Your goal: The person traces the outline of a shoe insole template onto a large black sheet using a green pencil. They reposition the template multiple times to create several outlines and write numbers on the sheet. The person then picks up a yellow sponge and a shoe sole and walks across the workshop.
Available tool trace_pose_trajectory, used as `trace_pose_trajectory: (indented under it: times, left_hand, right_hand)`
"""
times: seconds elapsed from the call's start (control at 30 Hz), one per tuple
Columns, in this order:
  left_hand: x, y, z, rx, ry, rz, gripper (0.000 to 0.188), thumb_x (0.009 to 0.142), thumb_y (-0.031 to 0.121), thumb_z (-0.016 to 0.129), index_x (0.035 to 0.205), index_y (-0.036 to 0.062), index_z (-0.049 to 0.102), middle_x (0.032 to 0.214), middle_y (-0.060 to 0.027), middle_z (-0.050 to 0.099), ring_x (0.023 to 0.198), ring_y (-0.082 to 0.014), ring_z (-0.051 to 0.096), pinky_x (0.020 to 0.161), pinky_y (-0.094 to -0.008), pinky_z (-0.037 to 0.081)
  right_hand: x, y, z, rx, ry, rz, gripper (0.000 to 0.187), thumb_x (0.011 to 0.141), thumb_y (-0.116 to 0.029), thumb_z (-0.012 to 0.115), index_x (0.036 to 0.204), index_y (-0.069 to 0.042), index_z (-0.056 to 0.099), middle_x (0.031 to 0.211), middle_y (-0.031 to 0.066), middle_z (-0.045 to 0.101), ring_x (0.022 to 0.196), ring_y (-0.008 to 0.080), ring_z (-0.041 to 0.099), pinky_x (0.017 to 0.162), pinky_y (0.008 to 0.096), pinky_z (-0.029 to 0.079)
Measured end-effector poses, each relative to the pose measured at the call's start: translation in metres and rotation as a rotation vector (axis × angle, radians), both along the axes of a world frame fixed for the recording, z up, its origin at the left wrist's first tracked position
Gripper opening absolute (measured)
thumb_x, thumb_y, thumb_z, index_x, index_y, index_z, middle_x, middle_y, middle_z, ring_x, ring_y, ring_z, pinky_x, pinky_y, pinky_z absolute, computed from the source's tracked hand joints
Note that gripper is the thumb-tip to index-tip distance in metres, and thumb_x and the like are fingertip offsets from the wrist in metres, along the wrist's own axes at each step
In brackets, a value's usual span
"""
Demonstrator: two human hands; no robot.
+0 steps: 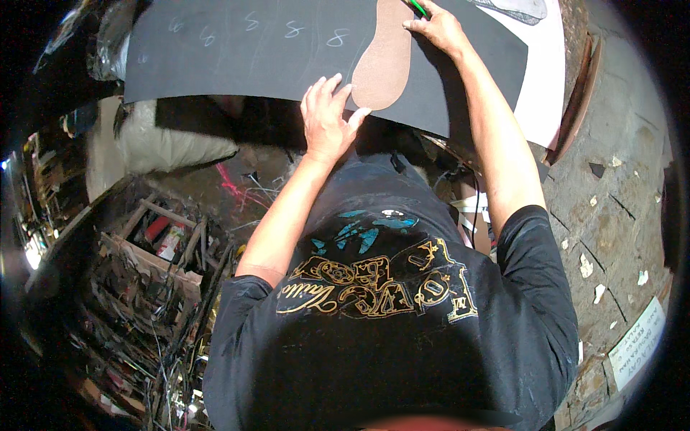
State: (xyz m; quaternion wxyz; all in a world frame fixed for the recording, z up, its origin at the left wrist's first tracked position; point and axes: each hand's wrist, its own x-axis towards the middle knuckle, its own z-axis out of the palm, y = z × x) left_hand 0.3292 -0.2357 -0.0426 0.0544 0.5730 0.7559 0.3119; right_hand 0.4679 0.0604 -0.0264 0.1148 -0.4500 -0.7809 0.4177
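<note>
Brown sole template lies on the black sheet, right of the white marks. My left fingers are spread, gripping nothing, at its near end; right fingers pinch a green tool by its far right edge. Looks like tracing: pin it flat, hug the outline.

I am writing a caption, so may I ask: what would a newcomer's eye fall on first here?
Probably the brown sole-shaped piece, pale against the dark sheet at the top of the picture. The right hand holds a green tool near its upper right edge, and the left hand is spread at its lower left. Next, perhaps, the gold lettering on the black shirt, below the middle.
</note>
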Motion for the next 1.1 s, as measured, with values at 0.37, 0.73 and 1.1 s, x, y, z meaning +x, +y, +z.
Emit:
trace_pose_trajectory:
  times: [0.37, 0.73, 1.1]
  left_hand:
    - [-0.001, -0.002, -0.005, 0.007, -0.021, 0.002, 0.058, 0.074, 0.036, 0.088, 0.123, 0.0113, 0.068, 0.141, -0.0109, 0.058, 0.133, -0.0367, 0.050, 0.111, -0.0520, 0.037]
    - [0.000, 0.000, 0.004, -0.067, 0.004, 0.000, 0.058, 0.075, 0.036, 0.087, 0.124, 0.0128, 0.068, 0.141, -0.0124, 0.056, 0.133, -0.0365, 0.047, 0.111, -0.0521, 0.037]
    - [-0.003, 0.003, 0.015, -0.115, 0.062, -0.050, 0.058, 0.076, 0.038, 0.086, 0.125, 0.0130, 0.069, 0.138, -0.0141, 0.056, 0.131, -0.0358, 0.048, 0.110, -0.0516, 0.037]
  right_hand:
    - [-0.001, -0.005, 0.003, 0.093, -0.076, 0.042, 0.058, 0.077, -0.028, 0.082, 0.130, -0.011, 0.065, 0.103, 0.0177, 0.073, 0.099, 0.0353, 0.070, 0.088, 0.0434, 0.054]
    - [0.000, -0.002, -0.014, 0.204, -0.044, 0.048, 0.061, 0.077, -0.031, 0.082, 0.133, -0.014, 0.065, 0.114, 0.0220, 0.070, 0.109, 0.0394, 0.066, 0.095, 0.0458, 0.052]
    - [-0.002, -0.005, -0.005, 0.154, -0.081, 0.035, 0.062, 0.076, -0.034, 0.083, 0.134, -0.019, 0.065, 0.110, 0.0234, 0.069, 0.107, 0.0414, 0.066, 0.093, 0.0480, 0.052]
